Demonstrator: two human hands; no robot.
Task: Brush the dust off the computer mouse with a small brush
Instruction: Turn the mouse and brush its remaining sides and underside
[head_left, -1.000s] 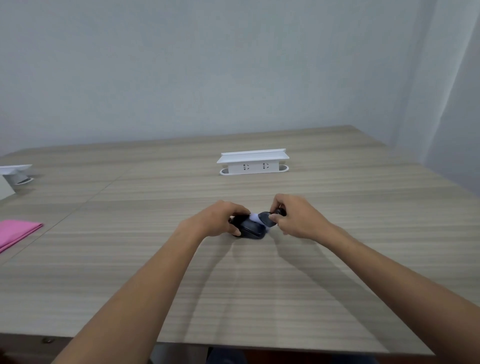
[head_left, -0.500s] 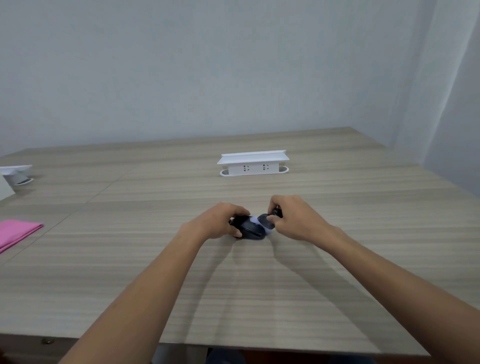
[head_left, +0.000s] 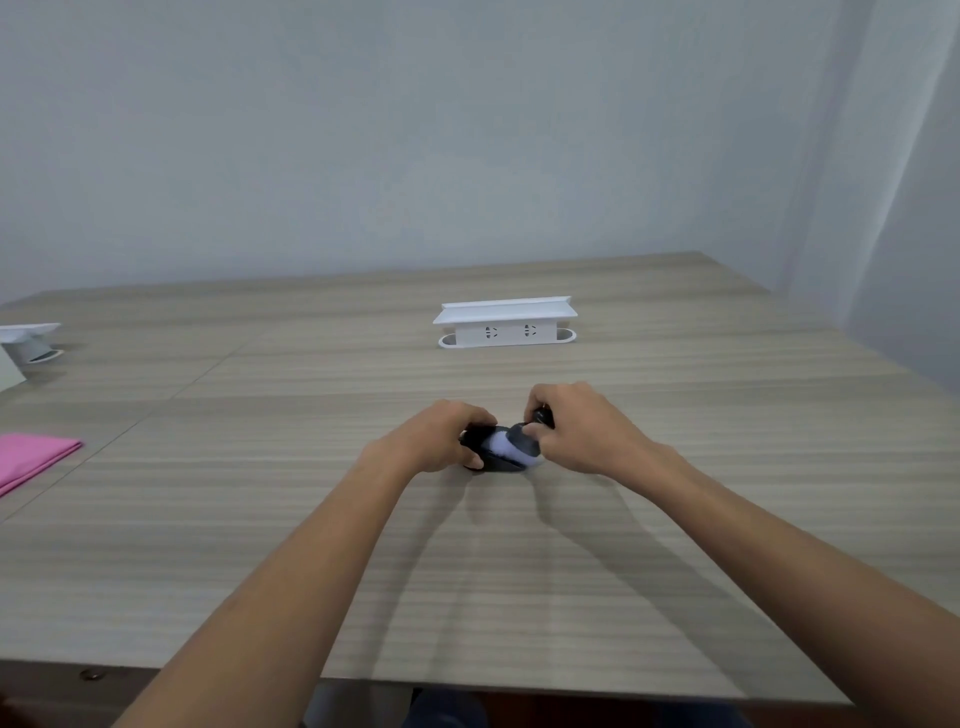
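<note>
I see the black computer mouse (head_left: 496, 457) mid-table on the wooden table (head_left: 519, 571), between both hands. My left hand (head_left: 441, 436) curls its fingers around the mouse's left side. My right hand (head_left: 576, 428) pinches the small brush (head_left: 519, 439), pale bristles touching the mouse's top. A white power strip (head_left: 506, 323) stands behind; a pink cloth (head_left: 31, 457) lies far left.

A white socket box (head_left: 506, 323) stands on the wooden table (head_left: 311, 545), towards its far edge, two outlets facing the camera. Far left of the box, a pink cloth (head_left: 31, 460) lies at the table's left edge; beyond the cloth sits a white stand (head_left: 28, 345), partly cut off
</note>
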